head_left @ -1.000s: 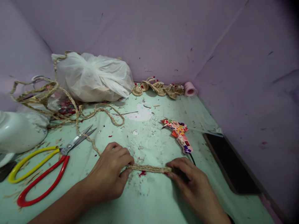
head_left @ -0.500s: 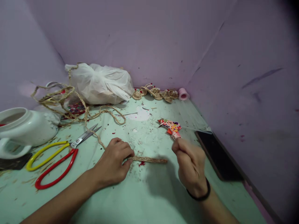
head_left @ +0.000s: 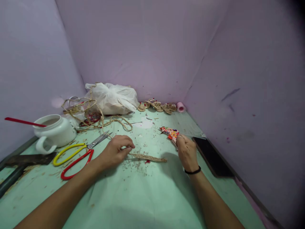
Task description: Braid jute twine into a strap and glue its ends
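My left hand point(head_left: 119, 149) is over the table left of centre, thumb and fingertips pinched together at the near end of a folded length of braided straw cord point(head_left: 149, 157). That doubled cord lies on the green table, pointing right. A thinner run of the braid trails from behind this hand to a loose tangle of straw braid point(head_left: 119, 121). My right hand point(head_left: 187, 151), with a black band on the wrist, is closed round the handle of a floral-patterned glue gun point(head_left: 169, 132). Its reddish tip points left, above and beyond the cord's end.
Scissors point(head_left: 91, 144) with yellow and red handles lie left, beside a white pot point(head_left: 63, 132) and a hammer-like tool point(head_left: 30, 159). A white plastic bag point(head_left: 116, 98), small straw slippers point(head_left: 156, 106) and a pink spool point(head_left: 181, 107) stand at the back. A phone point(head_left: 212, 156) lies right.
The view has tilted up and drawn back. My left fingers have slid slightly left, baring more of the folded cord. My right hand still grips the glue gun.
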Tool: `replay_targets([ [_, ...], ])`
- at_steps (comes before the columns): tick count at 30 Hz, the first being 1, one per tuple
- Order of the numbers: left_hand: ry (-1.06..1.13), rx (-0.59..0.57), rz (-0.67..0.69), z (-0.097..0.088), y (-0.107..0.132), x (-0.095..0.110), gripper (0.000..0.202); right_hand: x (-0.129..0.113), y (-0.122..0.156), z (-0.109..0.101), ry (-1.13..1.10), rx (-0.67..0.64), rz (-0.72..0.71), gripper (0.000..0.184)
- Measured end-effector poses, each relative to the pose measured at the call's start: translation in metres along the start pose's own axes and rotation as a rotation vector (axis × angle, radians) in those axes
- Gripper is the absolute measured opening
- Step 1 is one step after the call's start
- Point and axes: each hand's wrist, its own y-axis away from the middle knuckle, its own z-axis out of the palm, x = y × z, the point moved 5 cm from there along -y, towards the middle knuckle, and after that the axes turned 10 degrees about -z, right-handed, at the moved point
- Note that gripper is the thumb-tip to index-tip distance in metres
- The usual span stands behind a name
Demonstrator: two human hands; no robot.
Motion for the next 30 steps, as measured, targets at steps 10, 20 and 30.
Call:
replay_targets([
  [10, -0.024, 0.196, -0.256, -0.009, -0.004, -0.023, 0.037, -0.012, 0.0, 0.017, -0.257, -0.071, 0.042, 0.032],
  [20, 0.701, 0.061, -0.303, 0.013, 0.009, 0.023, 0.016, -0.05, 0.033, 0.07, -0.539, -0.351, 0.209, 0.029],
  [30, 0.675, 0.185, -0.255, 0.023, 0.021, 0.025, 0.024, -0.068, 0.051, 0.086, -0.718, -0.522, 0.289, 0.042],
])
